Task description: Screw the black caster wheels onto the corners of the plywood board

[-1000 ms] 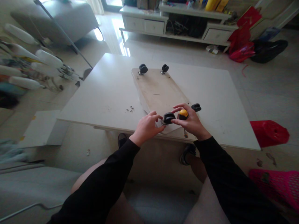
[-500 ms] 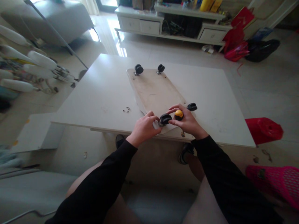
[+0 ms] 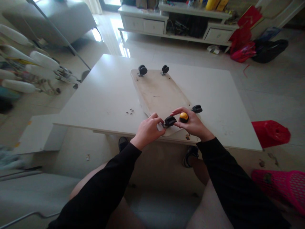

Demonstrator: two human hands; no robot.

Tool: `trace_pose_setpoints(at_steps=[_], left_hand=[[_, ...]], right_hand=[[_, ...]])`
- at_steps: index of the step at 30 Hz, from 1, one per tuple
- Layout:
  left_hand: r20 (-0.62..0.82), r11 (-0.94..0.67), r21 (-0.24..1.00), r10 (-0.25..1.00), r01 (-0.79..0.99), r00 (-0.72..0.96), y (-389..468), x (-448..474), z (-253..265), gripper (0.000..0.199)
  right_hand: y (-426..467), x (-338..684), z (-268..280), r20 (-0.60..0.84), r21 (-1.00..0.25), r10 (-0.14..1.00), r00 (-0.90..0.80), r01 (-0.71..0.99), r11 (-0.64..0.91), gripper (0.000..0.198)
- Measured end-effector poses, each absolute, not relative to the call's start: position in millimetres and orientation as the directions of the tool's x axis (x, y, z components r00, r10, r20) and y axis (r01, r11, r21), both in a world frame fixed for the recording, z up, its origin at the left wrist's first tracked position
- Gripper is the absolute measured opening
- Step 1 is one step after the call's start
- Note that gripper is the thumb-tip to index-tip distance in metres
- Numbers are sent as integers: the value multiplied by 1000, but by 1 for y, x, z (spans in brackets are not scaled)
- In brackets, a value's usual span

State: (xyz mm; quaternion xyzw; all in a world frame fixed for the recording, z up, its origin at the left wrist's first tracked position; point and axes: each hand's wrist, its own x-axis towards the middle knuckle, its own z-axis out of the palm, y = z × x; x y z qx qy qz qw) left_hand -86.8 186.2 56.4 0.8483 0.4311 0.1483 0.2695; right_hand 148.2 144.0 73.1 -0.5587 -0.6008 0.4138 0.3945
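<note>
A pale board (image 3: 162, 89) lies on the white table with black casters near its corners. At its near edge, my left hand (image 3: 149, 128) pinches the metal base of the near caster (image 3: 170, 121) between thumb and fingertips. My right hand (image 3: 194, 124) has fingertips against that caster's wheel. Tucked in the right palm is a yellow-and-black screwdriver (image 3: 184, 117), seen from its handle end; its shaft is hidden. Another caster (image 3: 197, 108) stands just beyond the right hand. Two more casters, one far left (image 3: 142, 70) and one far right (image 3: 165, 69), stand at the far end.
Several small screws (image 3: 130, 111) lie on the white table (image 3: 102, 92) left of the board. A red bucket-like object (image 3: 271, 133) and a pink basket (image 3: 278, 187) are on the floor at right. My legs are under the table's near edge.
The whole view has shifted slightly. Both hands keep nearly the same grip at the near caster, whose wheel looks turned a little.
</note>
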Motion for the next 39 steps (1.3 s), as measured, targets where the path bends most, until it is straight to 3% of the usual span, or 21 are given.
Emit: trace_pose_setpoints(at_steps=[20, 33, 39], left_hand=[[-7, -447, 588, 830, 674, 557, 185, -83, 60, 22], [20, -472, 583, 822, 662, 569, 185, -86, 55, 24], [5, -469, 581, 819, 665, 574, 185, -85, 58, 24]], right_hand=[[143, 147, 76, 1, -930, 997, -76, 366, 29, 37], [140, 145, 79, -44, -909, 998, -41, 416, -23, 49], [141, 145, 78, -26, -910, 998, -55, 415, -1, 46]])
